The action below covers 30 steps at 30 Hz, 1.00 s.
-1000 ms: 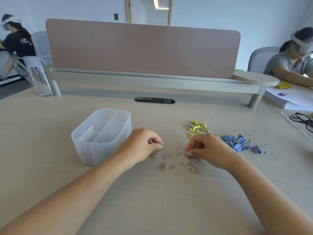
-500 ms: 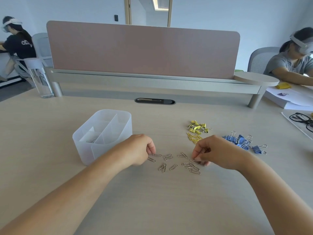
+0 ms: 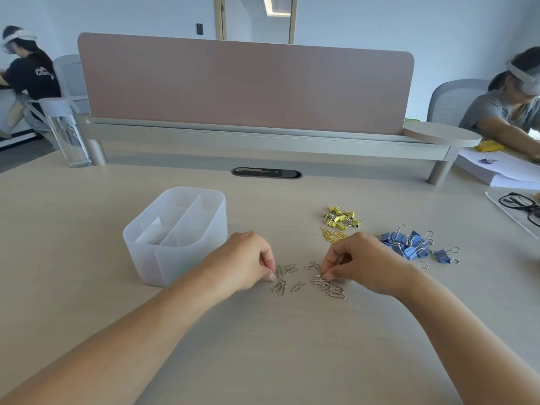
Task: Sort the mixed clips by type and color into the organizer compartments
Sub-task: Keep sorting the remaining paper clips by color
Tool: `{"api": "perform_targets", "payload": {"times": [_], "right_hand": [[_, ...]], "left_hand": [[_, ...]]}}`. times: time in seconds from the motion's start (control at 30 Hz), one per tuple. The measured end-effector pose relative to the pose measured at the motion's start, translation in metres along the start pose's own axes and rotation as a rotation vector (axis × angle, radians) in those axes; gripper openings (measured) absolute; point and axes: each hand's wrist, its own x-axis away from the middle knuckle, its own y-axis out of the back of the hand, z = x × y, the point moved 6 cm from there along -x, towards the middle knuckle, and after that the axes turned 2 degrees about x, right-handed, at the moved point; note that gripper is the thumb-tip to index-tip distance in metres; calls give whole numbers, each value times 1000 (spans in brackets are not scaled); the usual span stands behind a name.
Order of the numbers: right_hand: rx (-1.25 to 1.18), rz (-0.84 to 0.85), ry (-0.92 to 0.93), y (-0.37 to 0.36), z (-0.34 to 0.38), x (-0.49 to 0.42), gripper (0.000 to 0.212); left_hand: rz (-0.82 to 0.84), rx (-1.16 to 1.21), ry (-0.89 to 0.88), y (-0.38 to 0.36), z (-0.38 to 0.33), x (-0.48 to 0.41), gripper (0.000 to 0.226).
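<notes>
Hands: left hand [image 3: 248, 260] and right hand [image 3: 362, 261], both low over the desk [image 3: 263, 352] with fingers curled, each with thumb and forefinger tips closed in a pinch on the silver paper clips [image 3: 292, 283], the left at the left edge of the scatter, the right at the top of the denser heap. Silver paper clips: loose on the desk between and just in front of the two hands, a few singles and pairs to the left, a tangled heap to the right. Yellow paper clips [image 3: 333, 235]: small bunch just beyond the right hand, partly covered by its knuckles. Yellow binder clips [image 3: 340, 217]: small pile just behind the yellow paper clips. Blue binder clips [image 3: 407, 244]: pile to the right of the right hand, one clip lying apart at the right edge of it. Organizer [image 3: 187, 260]: translucent white tub with rounded corners, upright on the desk just left of the left hand, split inside by dividers into several compartments; contents cannot be made out through the frosted walls. Further back: oval cable port [image 3: 267, 173] in the desk, pink divider panel [image 3: 245, 86] on a grey rail, clear water bottle [image 3: 68, 135] at the far left. Right edge: black-framed glasses [image 3: 518, 203], stack of paper [image 3: 502, 171]. Two other persons with headsets are seated, one far left [image 3: 26, 71], one far right [image 3: 502, 106].
</notes>
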Motion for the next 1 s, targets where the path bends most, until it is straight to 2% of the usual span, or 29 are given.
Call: {"api": "perform_targets", "payload": {"times": [0.13,0.23,0.43,0.7,1.0], "right_hand": [[-58,-123,66,7,5,1,9],[-45,-202,43,3,2,-3,6],[-70,-194,19,-11,2,-12,7],[-79,-170,28,-11,2,-12,8],[-82,-102,38,-8,0,-10,9]], "left_hand": [[-21,61,-22,-3,-2,0,13],[-92,78,-24,-1,0,-2,12],[-143,96,21,-6,-5,-4,20],[-88,149,34,-5,0,-9,6],[-224,186,-26,-6,-3,-22,7]]}}
